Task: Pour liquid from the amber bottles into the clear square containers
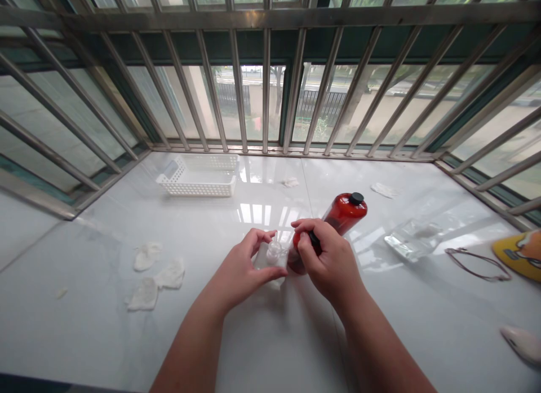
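Note:
My left hand curves its thumb and fingers around a small translucent bottle with a clear nozzle-like top. Just to its right stands a shiny red-brown bottle, partly covered by my right hand. My right fingers are closed at this bottle's black cap; only part of the cap shows. A second red-brown bottle with a black cap is right behind my right hand. The lower part of the small bottle is hard to make out against the white surface.
A white perforated basket sits at the back left. Crumpled white tissues lie at left. A clear glass dish, a thin cord loop and a yellow item are at right. Metal bars line the back.

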Available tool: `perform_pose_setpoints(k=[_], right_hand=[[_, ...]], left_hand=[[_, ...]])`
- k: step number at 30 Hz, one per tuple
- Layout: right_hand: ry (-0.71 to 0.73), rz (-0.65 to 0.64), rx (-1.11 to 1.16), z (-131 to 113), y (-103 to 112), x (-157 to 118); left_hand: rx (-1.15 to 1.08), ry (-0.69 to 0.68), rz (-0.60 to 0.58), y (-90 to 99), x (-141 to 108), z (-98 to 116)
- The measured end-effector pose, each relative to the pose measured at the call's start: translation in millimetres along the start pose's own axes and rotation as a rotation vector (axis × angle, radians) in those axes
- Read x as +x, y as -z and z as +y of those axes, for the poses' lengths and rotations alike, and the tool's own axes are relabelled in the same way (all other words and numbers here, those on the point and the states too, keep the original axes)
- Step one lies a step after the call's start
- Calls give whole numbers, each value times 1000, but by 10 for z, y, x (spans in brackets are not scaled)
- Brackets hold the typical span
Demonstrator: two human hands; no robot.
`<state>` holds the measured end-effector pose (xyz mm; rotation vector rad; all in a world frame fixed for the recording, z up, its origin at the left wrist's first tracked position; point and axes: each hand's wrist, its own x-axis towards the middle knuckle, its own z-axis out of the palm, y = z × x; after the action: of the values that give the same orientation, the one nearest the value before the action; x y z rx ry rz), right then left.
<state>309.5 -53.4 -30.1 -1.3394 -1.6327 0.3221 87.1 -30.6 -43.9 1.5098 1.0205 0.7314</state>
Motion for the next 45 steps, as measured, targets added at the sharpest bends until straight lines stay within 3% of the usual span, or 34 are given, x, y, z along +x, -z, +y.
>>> perform_pose_setpoints(k=[13,25,45], right_hand=[[-5,-5,-8,-8,6,-3],[10,0,-10,-11,4,6],[5,1,-26,-21,13,-1]], left_hand=[[98,-60,-68,72,-70,33],[83,-1,-20,11,-13,77],[135,-40,-80,35,-40,92]])
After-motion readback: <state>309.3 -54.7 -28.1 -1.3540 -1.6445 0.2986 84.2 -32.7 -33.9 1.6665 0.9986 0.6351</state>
